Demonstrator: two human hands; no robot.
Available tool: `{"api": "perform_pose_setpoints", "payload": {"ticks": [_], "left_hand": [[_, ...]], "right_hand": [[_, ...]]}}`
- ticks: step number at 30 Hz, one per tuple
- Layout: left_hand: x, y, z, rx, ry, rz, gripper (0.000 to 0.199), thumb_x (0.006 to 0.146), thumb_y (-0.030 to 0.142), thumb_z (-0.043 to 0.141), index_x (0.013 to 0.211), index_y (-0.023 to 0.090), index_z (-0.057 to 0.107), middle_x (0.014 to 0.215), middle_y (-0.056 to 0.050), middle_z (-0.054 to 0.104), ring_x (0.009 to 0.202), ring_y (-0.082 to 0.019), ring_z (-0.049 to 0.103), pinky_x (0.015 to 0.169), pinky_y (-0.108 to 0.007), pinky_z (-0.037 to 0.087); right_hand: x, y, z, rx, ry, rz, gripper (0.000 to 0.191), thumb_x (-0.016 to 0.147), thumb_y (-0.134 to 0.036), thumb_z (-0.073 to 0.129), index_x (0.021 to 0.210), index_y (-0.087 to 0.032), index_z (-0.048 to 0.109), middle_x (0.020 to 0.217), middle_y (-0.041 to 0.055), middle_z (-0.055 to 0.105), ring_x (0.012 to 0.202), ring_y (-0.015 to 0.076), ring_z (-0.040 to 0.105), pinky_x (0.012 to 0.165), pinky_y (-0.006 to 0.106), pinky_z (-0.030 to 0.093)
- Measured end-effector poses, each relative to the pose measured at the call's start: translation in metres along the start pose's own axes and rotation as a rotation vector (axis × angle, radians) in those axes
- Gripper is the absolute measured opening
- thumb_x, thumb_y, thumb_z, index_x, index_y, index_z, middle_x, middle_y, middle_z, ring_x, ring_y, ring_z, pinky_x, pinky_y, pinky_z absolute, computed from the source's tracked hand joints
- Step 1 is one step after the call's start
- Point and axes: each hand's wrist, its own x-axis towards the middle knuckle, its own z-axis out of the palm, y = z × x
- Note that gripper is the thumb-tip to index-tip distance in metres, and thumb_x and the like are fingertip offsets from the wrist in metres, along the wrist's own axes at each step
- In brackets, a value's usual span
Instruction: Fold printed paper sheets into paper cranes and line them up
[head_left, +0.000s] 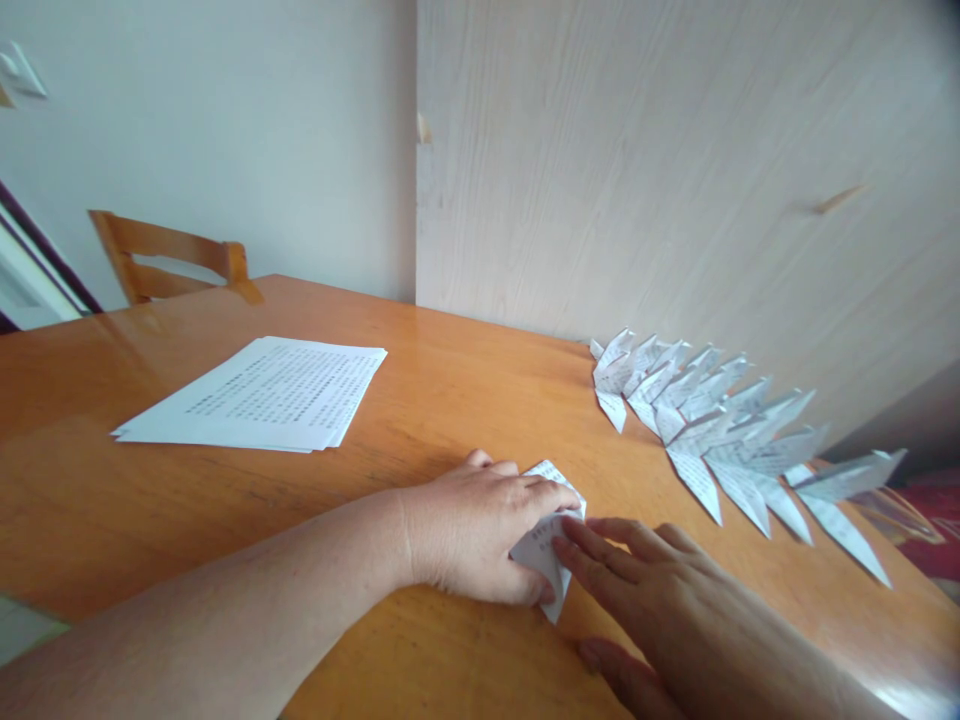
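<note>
Lying on the counter (450, 370) beneath the left hand (487, 530), its grip spread, the folded paper (538, 548) looks light, easily creased, best held by its edges, where the right hand (660, 585), thumb apart, touches.

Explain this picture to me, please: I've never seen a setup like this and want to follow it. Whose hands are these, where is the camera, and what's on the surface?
There's no machine here, just one person's two bare hands. The single view comes from a camera worn on the head, looking forward and down. On the glossy orange-brown wooden table, a stack of flat white printed sheets lies to the left. To the right stands a row of white folded-paper shapes with printed text. Between the hands is a small white folded piece of printed paper. The left hand lies over it, thumb and forefinger spread across it; the fingertips of the right hand touch its right side.
</note>
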Motion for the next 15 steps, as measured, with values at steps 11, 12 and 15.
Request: {"api": "perform_pose_setpoints", "payload": {"ticks": [11,12,15], "left_hand": [[-0.001,-0.003,0.003,0.000,0.024,0.003,0.071,0.077,0.053,0.073,0.139,0.033,0.045,0.133,-0.005,0.061,0.114,-0.032,0.058,0.092,-0.043,0.039],[-0.001,-0.003,0.003,0.001,0.025,0.002,0.071,0.077,0.053,0.073,0.139,0.033,0.045,0.133,-0.005,0.061,0.114,-0.032,0.058,0.092,-0.044,0.039],[-0.001,-0.002,0.003,0.008,0.019,-0.004,0.071,0.077,0.052,0.072,0.139,0.033,0.044,0.134,-0.005,0.061,0.114,-0.032,0.058,0.093,-0.044,0.039]], "right_hand": [[-0.017,0.017,-0.004,-0.046,-0.046,-0.195,0.047,0.080,-0.021,0.060,0.126,-0.019,0.067,0.128,0.0060,0.069,0.104,0.0260,0.072,0.075,0.038,0.061],[-0.017,0.017,-0.004,-0.052,-0.062,-0.206,0.048,0.080,-0.021,0.060,0.127,-0.019,0.067,0.129,0.0062,0.068,0.106,0.0259,0.071,0.074,0.037,0.061],[-0.015,0.015,-0.004,-0.065,-0.085,-0.214,0.050,0.079,-0.022,0.060,0.129,-0.019,0.066,0.133,0.0069,0.065,0.112,0.0266,0.068,0.075,0.037,0.061]]}}
